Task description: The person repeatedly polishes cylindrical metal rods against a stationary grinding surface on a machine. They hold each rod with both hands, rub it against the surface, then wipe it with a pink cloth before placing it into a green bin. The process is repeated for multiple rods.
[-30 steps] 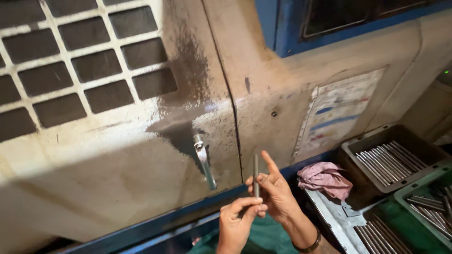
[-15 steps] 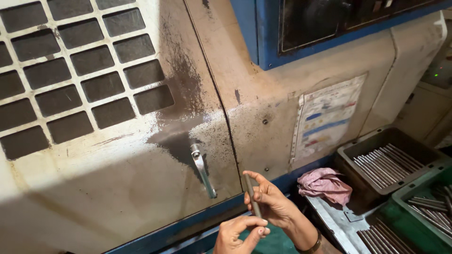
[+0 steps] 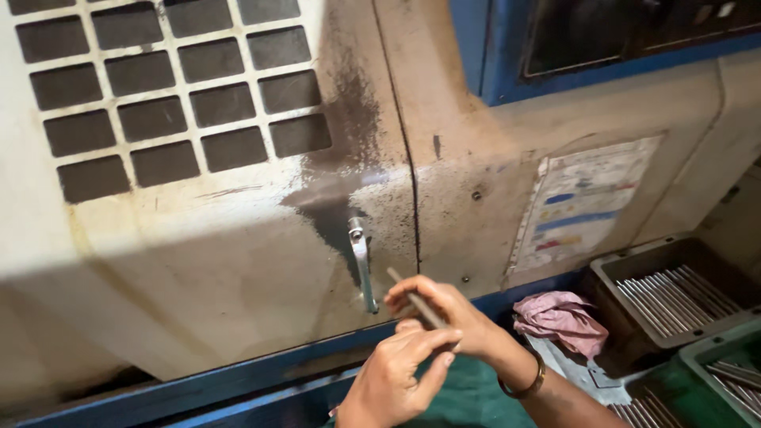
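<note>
Backdrop: a grimy cream machine housing (image 3: pixel 238 261) with a grid of dark vent openings (image 3: pixel 174 95) up and to the left of the hands, a blue-framed window (image 3: pixel 602 40) up and to the right, and a faded sticker (image 3: pixel 583 202) on the panel to the right. A metal door handle (image 3: pixel 362 261) hangs on the panel just left of and above the hands, beside a vertical seam. Item in hand: one thin metal rod (image 3: pixel 416 299), tilted, its free end pointing up-left toward the handle. The right hand (image 3: pixel 448 317), wearing a bangle (image 3: pixel 525 380) at the wrist, is curled partly shut around the rod's lower part. The left hand (image 3: pixel 400 372) sits just below, fingers drawn together with the thumb meeting them at the rod's lower end; whether it truly pinches the rod or only touches it is hard to tell, as the fingers overlap there. To the right of the hands: a pink rag (image 3: pixel 559 317), then a grey tray (image 3: pixel 610 273) of like rods lying side by side, and a green tray (image 3: pixel 697 361) nearer the lower corner. Step judged: the rod is being held up between both hands, probably for checking or turning. A next move would call for a firm two-point grip so the slim piece does not slip.
</note>
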Tool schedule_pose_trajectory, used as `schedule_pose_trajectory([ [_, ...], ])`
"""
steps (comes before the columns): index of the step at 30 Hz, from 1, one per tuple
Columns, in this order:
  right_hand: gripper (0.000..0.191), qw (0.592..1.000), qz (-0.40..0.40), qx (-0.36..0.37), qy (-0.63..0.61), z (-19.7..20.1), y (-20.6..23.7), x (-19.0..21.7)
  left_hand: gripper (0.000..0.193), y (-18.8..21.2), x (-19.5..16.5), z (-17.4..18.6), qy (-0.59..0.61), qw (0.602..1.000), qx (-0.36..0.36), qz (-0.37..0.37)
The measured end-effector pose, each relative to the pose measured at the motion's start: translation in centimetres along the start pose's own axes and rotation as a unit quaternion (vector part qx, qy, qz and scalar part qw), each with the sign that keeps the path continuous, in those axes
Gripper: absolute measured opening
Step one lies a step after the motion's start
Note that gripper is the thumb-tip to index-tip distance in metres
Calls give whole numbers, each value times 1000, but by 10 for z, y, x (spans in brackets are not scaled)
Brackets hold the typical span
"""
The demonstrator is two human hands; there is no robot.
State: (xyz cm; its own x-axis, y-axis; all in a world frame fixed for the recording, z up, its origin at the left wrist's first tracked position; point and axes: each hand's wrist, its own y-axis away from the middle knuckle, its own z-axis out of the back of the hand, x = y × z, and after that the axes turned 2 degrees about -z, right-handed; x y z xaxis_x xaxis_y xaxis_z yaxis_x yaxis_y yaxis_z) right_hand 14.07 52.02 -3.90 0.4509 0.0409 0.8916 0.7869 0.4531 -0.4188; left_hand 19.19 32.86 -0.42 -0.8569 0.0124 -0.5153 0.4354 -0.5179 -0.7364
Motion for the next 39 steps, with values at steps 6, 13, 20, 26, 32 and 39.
schedule_pose_trajectory([
  [6, 53, 986, 74, -133, 62, 17, -42, 28, 30, -29, 9, 24, -99, 989, -65, -90],
  [13, 58, 856, 330, -227, 327, 52, -84, 80, 44, -82, 64, 44, -370, 908, -180, -73],
  [20, 59, 769, 383, -309, 408, 87, -147, 66, 53, -138, 133, 55, -467, 864, -186, -19],
  [26, 49, 797, 270, -344, 418, 111, -211, 29, 63, -157, 182, 62, -504, 849, -152, 55],
  [32, 42, 818, 316, -358, 320, 122, -219, -1, 69, -157, 203, 69, -481, 865, -129, 65],
  [39, 23, 853, 310, -327, 264, 128, -224, -18, 70, -161, 206, 73, -478, 866, -132, 67],
])
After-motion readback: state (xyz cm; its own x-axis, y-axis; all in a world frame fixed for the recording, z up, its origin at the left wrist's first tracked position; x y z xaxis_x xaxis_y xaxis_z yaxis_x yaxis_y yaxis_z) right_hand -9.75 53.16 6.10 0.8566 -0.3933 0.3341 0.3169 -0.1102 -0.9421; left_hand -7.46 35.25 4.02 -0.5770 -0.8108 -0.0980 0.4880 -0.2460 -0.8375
